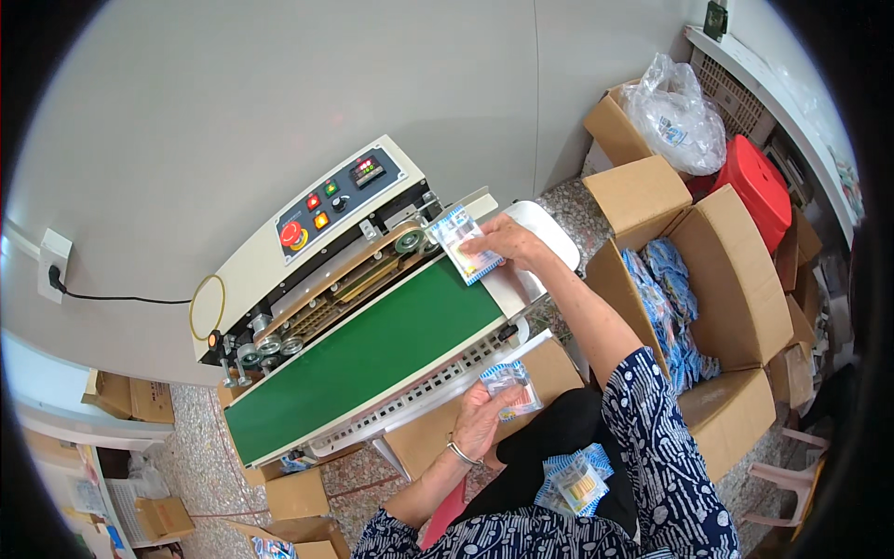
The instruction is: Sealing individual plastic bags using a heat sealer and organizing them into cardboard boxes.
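Observation:
My right hand (507,240) is closed on a small blue-and-white plastic packet (458,244) at the right end of a band sealing machine (307,210). The packet's upper edge lies by the machine's rollers, over the end of the green conveyor belt (372,359). Lower down, my left hand (477,416) grips a second packet (512,387) of the same kind, in front of the belt and above a cardboard box. A few more packets (575,480) rest on my dark-trousered lap.
To my right stands an open carton (736,279) with many blue-and-white packets inside. Behind it are a red stool (754,191) and a clear plastic bag (672,116) on a box. A power cord (130,299) runs from the wall to the machine. Other boxes (296,494) sit on the floor.

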Motion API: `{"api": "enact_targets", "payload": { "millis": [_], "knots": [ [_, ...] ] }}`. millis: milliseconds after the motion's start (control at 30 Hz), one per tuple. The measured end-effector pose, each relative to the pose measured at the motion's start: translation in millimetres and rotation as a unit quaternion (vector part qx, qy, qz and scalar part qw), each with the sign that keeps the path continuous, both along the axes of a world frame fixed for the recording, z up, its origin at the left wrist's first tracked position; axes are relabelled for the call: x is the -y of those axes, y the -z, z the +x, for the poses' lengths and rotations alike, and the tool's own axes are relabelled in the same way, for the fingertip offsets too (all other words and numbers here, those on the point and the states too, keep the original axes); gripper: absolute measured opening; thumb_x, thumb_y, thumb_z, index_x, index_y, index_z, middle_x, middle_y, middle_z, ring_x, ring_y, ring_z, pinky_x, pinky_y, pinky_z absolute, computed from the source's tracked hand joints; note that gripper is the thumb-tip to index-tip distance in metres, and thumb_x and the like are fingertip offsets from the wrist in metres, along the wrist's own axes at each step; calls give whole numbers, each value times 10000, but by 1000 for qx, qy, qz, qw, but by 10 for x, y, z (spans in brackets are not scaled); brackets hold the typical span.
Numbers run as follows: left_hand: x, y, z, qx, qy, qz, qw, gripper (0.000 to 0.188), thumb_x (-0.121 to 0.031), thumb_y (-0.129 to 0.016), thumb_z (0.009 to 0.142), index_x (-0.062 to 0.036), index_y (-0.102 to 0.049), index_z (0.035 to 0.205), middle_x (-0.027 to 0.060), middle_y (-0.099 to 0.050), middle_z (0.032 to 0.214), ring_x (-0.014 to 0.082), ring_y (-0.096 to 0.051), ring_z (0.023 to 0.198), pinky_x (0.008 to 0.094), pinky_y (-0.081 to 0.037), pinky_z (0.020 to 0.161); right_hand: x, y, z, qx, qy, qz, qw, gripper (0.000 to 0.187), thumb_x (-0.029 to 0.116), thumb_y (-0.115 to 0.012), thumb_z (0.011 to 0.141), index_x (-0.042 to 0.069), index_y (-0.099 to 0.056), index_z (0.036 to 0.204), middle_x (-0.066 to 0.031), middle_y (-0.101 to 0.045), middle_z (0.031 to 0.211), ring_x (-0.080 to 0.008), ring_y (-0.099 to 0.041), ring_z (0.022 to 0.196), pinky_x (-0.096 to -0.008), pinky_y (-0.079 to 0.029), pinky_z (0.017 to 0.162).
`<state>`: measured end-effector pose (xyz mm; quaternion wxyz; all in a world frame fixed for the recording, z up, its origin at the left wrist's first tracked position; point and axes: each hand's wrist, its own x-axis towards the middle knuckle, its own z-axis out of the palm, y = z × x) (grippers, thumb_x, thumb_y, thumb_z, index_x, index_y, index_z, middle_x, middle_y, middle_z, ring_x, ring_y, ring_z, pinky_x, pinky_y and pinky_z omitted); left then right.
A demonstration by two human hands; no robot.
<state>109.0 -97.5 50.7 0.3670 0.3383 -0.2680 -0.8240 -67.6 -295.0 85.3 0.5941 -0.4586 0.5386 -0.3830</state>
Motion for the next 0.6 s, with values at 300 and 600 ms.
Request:
{"api": "enact_targets", "payload": {
  "millis": [300,600],
  "knots": [
    [-31,33,17,12,7,13,1000,182,-18,-581,850,-36,-575,1031,46,-633,977,125,-605,887,291,-487,830,145,160,274,-182,47,-38,981,376,241,-798,654,-7,-551,791,-42,-535,599,-134,-527,526,-271,-420,443],
    [45,-23,-21,3,16,4,1000,174,-27,-578,854,-28,-566,1027,48,-629,952,125,-604,868,285,-484,820,236,267,364,-181,32,-49,982,383,271,-800,622,-3,-534,657,-83,-547,578,-158,-532,505,-305,-434,444]
  ]
}}
